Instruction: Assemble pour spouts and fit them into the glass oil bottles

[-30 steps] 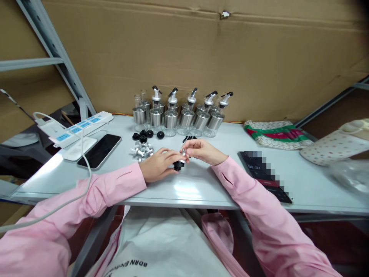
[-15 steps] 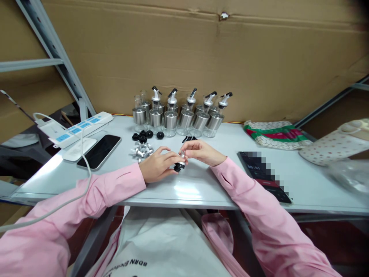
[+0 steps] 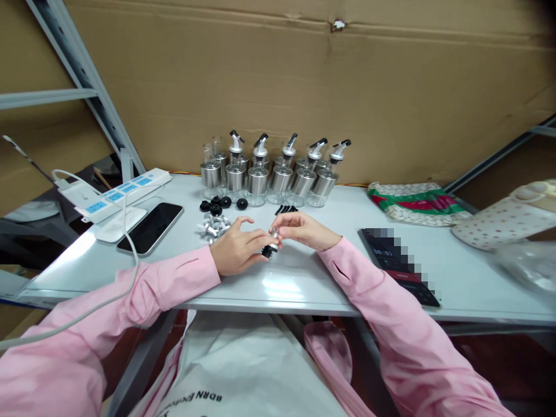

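Observation:
Between my two hands, above the table near its front, is a bottle pourer (image 3: 270, 250) with a silver-white top and a black ribbed stopper pointing down. My left hand (image 3: 241, 248) grips it from the left, thumb low and fingers across its side. The fingertips of my right hand (image 3: 300, 228) pinch its upper end, partly hiding it. Left of my hands lies a pile of silver-white pourer tops (image 3: 214, 228). Behind that pile are several black ribbed stoppers (image 3: 216, 206). A row of small black levers (image 3: 286, 209) lies beyond my right fingers.
Glass bottles with steel sleeves (image 3: 258, 182) stand at the back, several with pourers fitted. A phone (image 3: 151, 228), a power strip (image 3: 125, 194) and a white cable lie left. A dark tablet-like device (image 3: 399, 266), a patterned cloth (image 3: 419, 202) and a dotted container (image 3: 499, 223) are right.
Both hands stay in nearly the same place around the pourer. My left index finger shifts very slightly; the rest looks the same.

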`<action>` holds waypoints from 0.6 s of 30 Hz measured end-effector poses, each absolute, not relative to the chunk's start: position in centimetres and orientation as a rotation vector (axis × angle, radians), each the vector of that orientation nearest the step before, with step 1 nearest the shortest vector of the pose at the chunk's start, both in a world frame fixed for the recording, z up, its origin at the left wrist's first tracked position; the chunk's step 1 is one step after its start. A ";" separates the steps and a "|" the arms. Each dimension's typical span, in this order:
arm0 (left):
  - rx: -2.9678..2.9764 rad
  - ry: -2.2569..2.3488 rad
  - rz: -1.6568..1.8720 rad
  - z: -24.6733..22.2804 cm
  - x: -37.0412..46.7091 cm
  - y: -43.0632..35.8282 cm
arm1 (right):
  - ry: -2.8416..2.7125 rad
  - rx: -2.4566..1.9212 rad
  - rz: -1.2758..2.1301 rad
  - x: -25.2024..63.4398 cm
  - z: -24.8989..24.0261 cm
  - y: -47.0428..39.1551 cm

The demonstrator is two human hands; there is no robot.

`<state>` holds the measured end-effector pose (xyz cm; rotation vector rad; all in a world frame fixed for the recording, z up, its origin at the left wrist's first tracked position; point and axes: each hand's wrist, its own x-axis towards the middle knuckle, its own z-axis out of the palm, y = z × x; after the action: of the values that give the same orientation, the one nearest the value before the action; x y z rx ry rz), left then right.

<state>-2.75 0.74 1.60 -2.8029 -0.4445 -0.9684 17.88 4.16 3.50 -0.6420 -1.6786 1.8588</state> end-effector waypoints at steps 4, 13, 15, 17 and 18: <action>-2.807 -0.461 -0.985 1.6 -2.7 0.6 | -1.717 -0.656 1.828 17.9 3.4 4.3; -2.824 -0.529 -0.969 1.7 -3.0 0.7 | -1.686 -0.660 1.812 17.9 3.4 4.3; -2.841 -0.558 -1.073 1.8 -3.1 0.9 | -1.637 -0.651 1.810 17.8 3.4 4.2; -2.870 -0.602 -1.212 2.0 -3.2 0.9 | -1.610 -0.649 1.791 17.7 3.4 4.1; -2.889 -0.617 -1.260 2.0 -3.2 1.0 | -1.611 -0.649 1.771 17.7 3.4 4.1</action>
<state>-3.20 0.97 2.02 -2.8890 -0.6169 -1.2600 17.71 4.14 3.39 -0.6491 -1.6114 1.7705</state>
